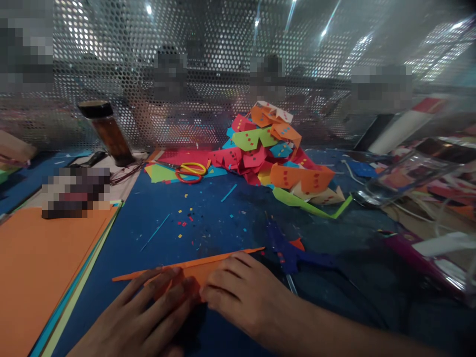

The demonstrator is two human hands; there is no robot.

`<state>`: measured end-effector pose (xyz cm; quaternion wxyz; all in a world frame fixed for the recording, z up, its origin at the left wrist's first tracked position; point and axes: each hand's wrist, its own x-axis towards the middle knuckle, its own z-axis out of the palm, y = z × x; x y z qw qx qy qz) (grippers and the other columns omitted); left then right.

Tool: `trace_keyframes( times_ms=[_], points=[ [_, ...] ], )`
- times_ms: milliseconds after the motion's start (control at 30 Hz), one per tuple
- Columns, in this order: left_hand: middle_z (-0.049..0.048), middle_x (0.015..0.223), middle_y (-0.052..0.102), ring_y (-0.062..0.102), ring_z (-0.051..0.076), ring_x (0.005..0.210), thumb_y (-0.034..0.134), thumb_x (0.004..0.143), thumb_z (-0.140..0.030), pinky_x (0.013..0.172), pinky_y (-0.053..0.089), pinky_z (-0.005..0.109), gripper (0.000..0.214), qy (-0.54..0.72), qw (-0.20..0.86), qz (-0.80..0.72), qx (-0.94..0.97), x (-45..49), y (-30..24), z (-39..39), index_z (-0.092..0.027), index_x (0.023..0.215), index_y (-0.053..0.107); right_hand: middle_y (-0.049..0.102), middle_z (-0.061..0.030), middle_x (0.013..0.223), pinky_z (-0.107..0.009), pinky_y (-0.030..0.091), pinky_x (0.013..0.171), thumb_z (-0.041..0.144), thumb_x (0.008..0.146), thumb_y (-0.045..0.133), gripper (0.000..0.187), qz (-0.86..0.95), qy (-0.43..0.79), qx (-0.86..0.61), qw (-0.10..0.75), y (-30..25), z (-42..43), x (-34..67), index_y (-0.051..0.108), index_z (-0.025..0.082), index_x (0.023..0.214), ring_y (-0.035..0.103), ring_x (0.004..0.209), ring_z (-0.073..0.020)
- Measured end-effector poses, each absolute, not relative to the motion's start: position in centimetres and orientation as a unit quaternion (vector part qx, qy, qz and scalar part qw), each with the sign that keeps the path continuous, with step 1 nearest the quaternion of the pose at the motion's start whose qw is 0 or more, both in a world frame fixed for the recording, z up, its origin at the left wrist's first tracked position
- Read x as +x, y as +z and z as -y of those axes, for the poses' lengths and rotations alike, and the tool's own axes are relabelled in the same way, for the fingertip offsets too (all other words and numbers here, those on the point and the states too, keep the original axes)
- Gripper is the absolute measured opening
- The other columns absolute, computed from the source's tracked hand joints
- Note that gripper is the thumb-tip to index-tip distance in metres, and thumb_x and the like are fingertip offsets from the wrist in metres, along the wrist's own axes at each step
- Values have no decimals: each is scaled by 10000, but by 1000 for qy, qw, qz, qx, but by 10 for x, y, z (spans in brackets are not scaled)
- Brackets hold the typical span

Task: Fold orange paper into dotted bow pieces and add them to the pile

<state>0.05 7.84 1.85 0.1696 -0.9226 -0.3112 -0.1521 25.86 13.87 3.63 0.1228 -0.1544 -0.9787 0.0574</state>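
A folded orange paper strip (197, 272) lies slantwise on the dark blue table, with a narrow fold along its far edge. Over its left part, my left hand (148, 307) rests with fingers stretched out and slightly spread. On the right part, my right hand (245, 292) presses, its fingers bent and close together, the tips on the paper. Both hands cover much of the strip's near side. Just beyond my right hand lies a dark blue glue gun (293, 255), its cord trailing right.
Folded paper pieces with small coloured squares (267, 153) are heaped at the back. Scissors (191, 172) lie left of them. Orange sheets (40, 272) top a stack at left, near a dark bottle (113, 136). A clear container (401, 173) stands right. Paper scraps (182, 223) dot the table (126, 238).
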Motion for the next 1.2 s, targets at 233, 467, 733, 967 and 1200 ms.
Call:
trace_keyframes(
  times_ms=[233, 467, 733, 967, 1200],
  points=[
    [-6, 1204, 738, 592, 224, 1119, 484, 986, -536, 936, 424, 305, 438, -149, 187, 307, -921, 2, 21, -80, -241, 1247, 674, 698, -29, 1072, -346, 422, 896, 195, 1063, 408, 243, 978, 53, -151, 133, 34, -139, 259, 628, 173, 1163, 563, 956, -181],
    [-6, 1214, 728, 592, 216, 1143, 531, 966, -532, 937, 445, 296, 422, -137, 161, 315, -925, 1, 20, -77, -263, 1265, 660, 684, -32, 1086, -356, 415, 931, 160, 1061, 380, 260, 982, 60, -137, 118, 42, -139, 260, 620, 153, 1160, 557, 984, -190],
    [9, 1192, 740, 605, 232, 1121, 538, 955, -539, 936, 445, 313, 417, -137, 185, 306, -924, 2, 21, -78, -246, 1211, 688, 682, -25, 1017, -341, 424, 904, 161, 1052, 418, 236, 986, 54, -116, 103, 45, -138, 259, 628, 142, 1157, 554, 977, -188],
    [46, 1208, 722, 608, 250, 1135, 545, 950, -547, 969, 422, 338, 397, -126, 213, 288, -925, 0, 22, -78, -283, 1218, 673, 685, -32, 1015, -353, 426, 885, 174, 1033, 469, 221, 989, 27, -98, 103, 43, -138, 259, 628, 143, 1183, 556, 967, -199],
    [50, 1151, 744, 626, 251, 1104, 552, 949, -521, 966, 421, 340, 348, -141, 222, 275, -925, 1, 23, -80, -269, 1139, 699, 681, -71, 1025, -394, 425, 923, 180, 1008, 498, 230, 994, -29, -68, 83, 51, -135, 259, 645, 111, 1172, 582, 960, -225]
  ],
)
